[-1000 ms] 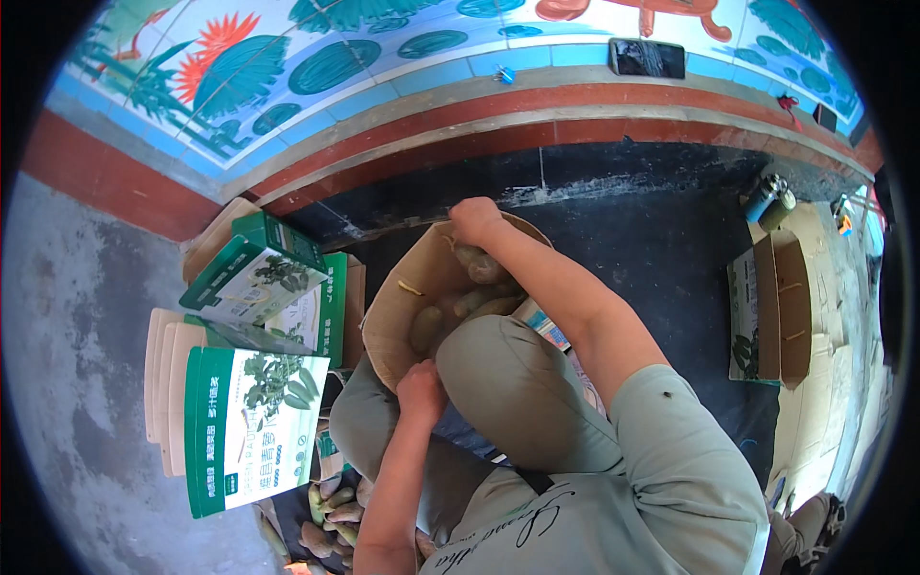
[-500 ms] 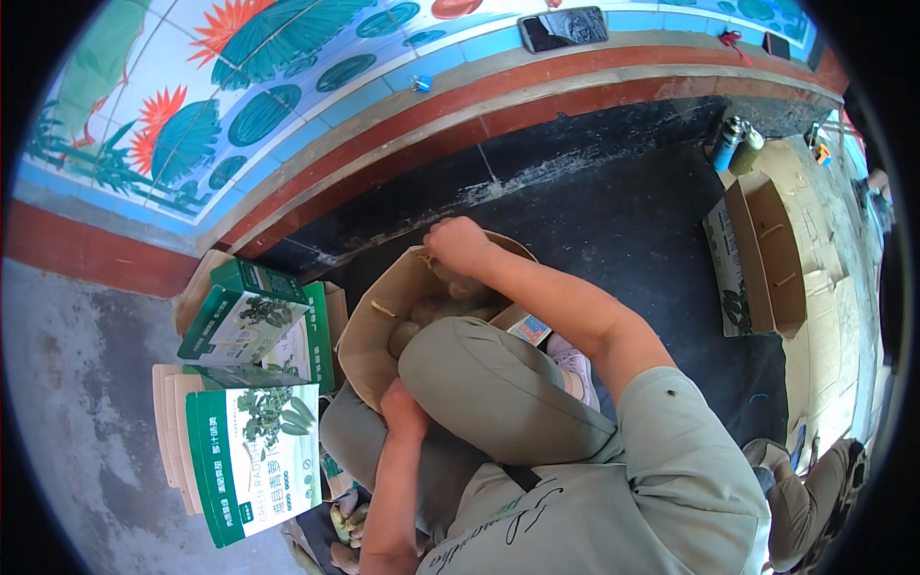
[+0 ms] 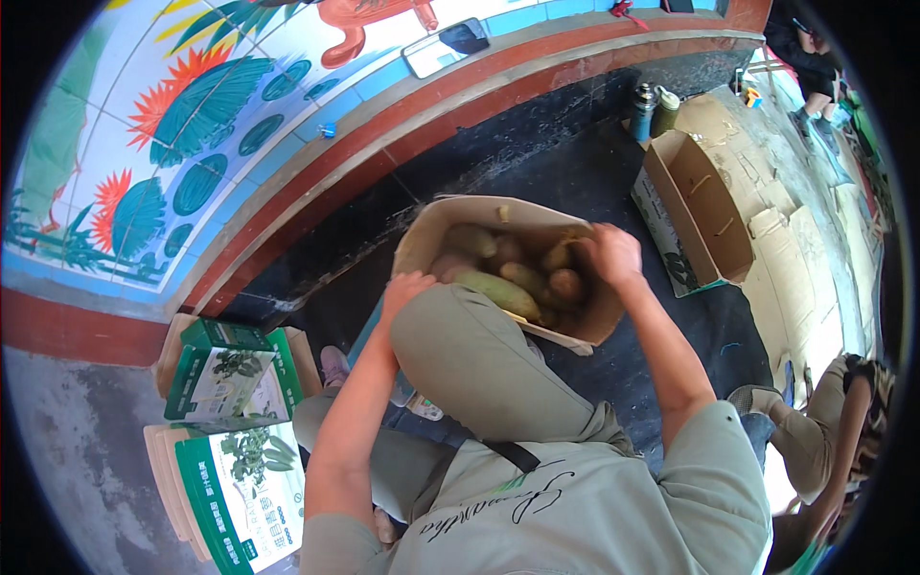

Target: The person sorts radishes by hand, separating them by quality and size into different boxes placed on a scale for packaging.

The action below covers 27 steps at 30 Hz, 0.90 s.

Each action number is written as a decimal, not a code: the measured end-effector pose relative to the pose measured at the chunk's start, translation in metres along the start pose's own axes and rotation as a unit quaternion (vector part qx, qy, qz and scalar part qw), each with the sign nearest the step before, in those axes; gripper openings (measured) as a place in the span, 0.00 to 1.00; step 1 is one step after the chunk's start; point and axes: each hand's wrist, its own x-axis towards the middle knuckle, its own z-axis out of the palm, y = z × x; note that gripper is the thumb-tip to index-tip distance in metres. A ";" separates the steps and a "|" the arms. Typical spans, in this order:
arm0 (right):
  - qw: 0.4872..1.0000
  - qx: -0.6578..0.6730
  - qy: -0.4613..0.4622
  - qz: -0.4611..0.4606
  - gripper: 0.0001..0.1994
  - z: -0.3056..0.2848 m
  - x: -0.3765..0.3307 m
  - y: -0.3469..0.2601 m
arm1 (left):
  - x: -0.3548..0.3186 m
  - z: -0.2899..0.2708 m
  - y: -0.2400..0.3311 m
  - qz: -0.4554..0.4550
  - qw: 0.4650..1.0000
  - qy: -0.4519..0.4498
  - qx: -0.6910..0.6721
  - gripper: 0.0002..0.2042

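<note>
An open cardboard box [image 3: 431,222] stands in front of my raised knee, partly behind it. Inside lie several green and brownish radishes [image 3: 498,289], slightly blurred. My left hand [image 3: 408,287] is at the box's near left corner, its fingers bent over the rim beside my knee. At the right side, my right hand [image 3: 615,255] grips the box wall, thumb and fingertips partly hidden by the hand itself. Short yellowish cord handles show on the walls, one at the far side and one close to my right fingers.
An empty cardboard box [image 3: 704,206] stands to the right on flattened cardboard [image 3: 791,249], near two bottles [image 3: 644,113]. Printed green and white boxes [image 3: 230,369] are at the left. A phone [image 3: 446,48] rests on the wall ledge. Other people are at the right edge.
The filled box has moved right and turned, showing more of its contents. My right hand has gone from its far rim to its right side, and my left to the left corner.
</note>
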 end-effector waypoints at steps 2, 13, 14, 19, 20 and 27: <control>0.999 -0.022 0.032 0.039 0.10 -0.019 -0.027 0.029 | 0.026 0.011 0.001 0.098 0.993 0.024 -0.065 0.05; 0.917 -0.225 -0.098 0.314 0.12 -0.022 -0.122 0.202 | -0.039 -0.042 -0.004 -0.219 0.970 0.020 -0.103 0.09; 0.908 -0.235 -0.104 0.331 0.11 -0.022 -0.126 0.203 | -0.053 -0.048 -0.006 -0.265 0.957 0.004 -0.115 0.09; 0.930 -0.239 -0.021 0.278 0.10 -0.030 -0.128 0.186 | -0.097 -0.068 -0.006 -0.362 0.923 0.020 -0.127 0.08; 0.930 -0.239 -0.020 0.277 0.10 -0.032 -0.127 0.182 | -0.104 -0.072 -0.005 -0.390 0.912 0.032 -0.122 0.08; 0.953 -0.201 0.138 0.177 0.10 -0.054 -0.095 0.171 | -0.134 -0.083 -0.002 -0.451 0.874 0.099 -0.149 0.07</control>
